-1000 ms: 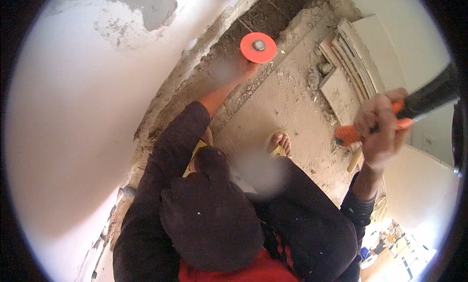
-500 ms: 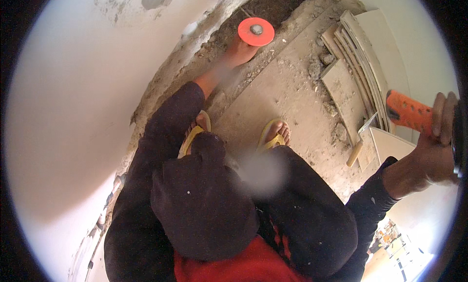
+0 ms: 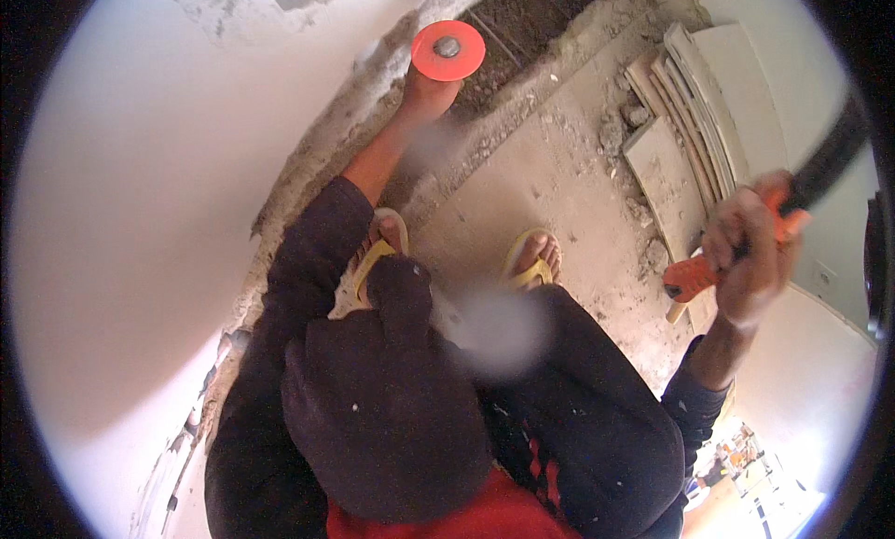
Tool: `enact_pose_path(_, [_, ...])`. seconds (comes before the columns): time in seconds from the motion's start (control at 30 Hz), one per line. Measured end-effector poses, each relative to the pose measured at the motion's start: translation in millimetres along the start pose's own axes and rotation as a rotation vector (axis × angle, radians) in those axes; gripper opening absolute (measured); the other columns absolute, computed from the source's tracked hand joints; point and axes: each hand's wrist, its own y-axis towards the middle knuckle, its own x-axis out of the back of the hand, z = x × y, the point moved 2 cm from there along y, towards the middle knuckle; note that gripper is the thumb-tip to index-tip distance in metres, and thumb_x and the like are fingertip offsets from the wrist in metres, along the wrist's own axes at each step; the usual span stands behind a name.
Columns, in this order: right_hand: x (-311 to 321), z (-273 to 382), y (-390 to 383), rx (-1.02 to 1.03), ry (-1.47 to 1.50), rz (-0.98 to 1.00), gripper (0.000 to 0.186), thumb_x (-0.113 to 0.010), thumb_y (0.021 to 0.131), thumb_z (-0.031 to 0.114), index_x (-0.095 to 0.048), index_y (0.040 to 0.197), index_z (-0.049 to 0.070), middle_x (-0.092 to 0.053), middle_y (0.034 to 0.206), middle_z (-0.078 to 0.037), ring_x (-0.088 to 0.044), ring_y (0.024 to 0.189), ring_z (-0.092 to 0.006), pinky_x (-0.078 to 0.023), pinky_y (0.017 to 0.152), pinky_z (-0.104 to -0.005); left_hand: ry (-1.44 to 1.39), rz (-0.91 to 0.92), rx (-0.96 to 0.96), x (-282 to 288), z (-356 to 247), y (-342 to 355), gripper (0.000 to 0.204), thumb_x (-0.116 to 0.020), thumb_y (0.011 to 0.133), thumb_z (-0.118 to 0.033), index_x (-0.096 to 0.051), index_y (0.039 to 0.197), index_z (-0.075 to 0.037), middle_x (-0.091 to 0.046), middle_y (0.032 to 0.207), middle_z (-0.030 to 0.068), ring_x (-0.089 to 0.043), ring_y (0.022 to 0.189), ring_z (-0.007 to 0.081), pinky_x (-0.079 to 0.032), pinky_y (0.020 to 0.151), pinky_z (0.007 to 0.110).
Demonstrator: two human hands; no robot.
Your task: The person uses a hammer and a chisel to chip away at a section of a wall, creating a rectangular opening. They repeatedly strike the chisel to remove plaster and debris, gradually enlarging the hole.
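The two hands are well apart. At the upper centre, the left arm reaches forward, elbow nearly straight, and the left hand [image 3: 430, 99] is clamped on a guarded tool [image 3: 466, 63] just beneath its round orange-red disc, where a grey metal head shows. At the right, the right forearm rises from the lower edge with the wrist raised, and the right hand [image 3: 753, 259] grips the orange handle of a black-shafted tool [image 3: 692, 278].

Near the top edge, a trench [image 3: 552, 6] holds dark soil and thin rods [image 3: 497, 35].

The disc hides most of the left fingers and the guarded tool's lower part. The black shaft is blurred and its far end cannot be made out. A pale smudge blurs the lower centre.
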Motion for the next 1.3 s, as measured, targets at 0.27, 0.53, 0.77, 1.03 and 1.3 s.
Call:
enact_pose_path(0.27, [2.2, -35.3, -19.0, -0.244, 0.0, -0.034, 0.016, -0.053, 0.083, 0.014, -0.042, 0.089, 0.005, -0.04, 0.055, 0.002, -0.036, 0.039, -0.0054, -0.029, 0.035, -0.0199, -0.417, -0.106, 0.264, -12.9, -12.0, -3.3, 0.011, -0.058, 0.082, -0.011, -0.056, 0.091, -0.005, -0.059, 0.077, 0.0028, -0.056, 0.069, 0.0129, -0.045, 0.06, 0.029])
enact_pose_path(0.53, [-9.9, -87.2, -47.0, -0.477, -0.25, 0.102, 0.014, -0.059, 0.077, 0.014, -0.048, 0.078, 0.005, -0.045, 0.054, 0.002, -0.041, 0.04, -0.0057, -0.032, 0.036, -0.0214, -0.307, -0.132, 0.362, -21.9, -21.2, -13.6, 0.017, -0.061, 0.084, -0.017, -0.058, 0.094, -0.004, -0.06, 0.087, 0.0022, -0.057, 0.08, 0.0121, -0.045, 0.071, 0.03])
enact_pose_path(0.77, [-27.8, -80.1, -35.7, -0.163, -0.536, 0.169, 0.02, -0.061, 0.079, 0.02, -0.051, 0.075, 0.003, -0.042, 0.053, -0.002, -0.038, 0.05, -0.0098, -0.033, 0.046, -0.0284, -0.406, -0.343, 0.166, -32.1, 1.2, -10.5, 0.023, -0.065, 0.083, -0.022, -0.056, 0.093, -0.004, -0.057, 0.087, 0.001, -0.054, 0.08, 0.0113, -0.043, 0.071, 0.03])
enact_pose_path(1.03, [-54.3, -93.3, 9.4, -0.055, -0.74, 0.51, 0.026, -0.058, 0.081, 0.023, -0.05, 0.078, -0.001, -0.048, 0.059, -0.021, -0.048, 0.051, -0.0338, -0.04, 0.052, -0.0394, -0.397, -0.15, 0.314, -43.6, -15.6, -22.2, 0.02, -0.064, 0.084, -0.018, -0.055, 0.095, -0.004, -0.056, 0.085, 0.0001, -0.053, 0.077, 0.0105, -0.044, 0.068, 0.028])
enact_pose_path(1.3, [-62.0, -31.9, 13.2, -0.169, -0.634, 0.362, 0.025, -0.055, 0.081, 0.023, -0.052, 0.082, -0.002, -0.052, 0.061, -0.022, -0.049, 0.054, -0.037, -0.041, 0.055, -0.0408, -0.233, -0.134, 0.242, -40.1, 8.8, -24.0, 0.028, -0.066, 0.082, -0.016, -0.052, 0.103, -0.004, -0.056, 0.083, 0.0001, -0.053, 0.07, 0.0111, -0.045, 0.064, 0.029])
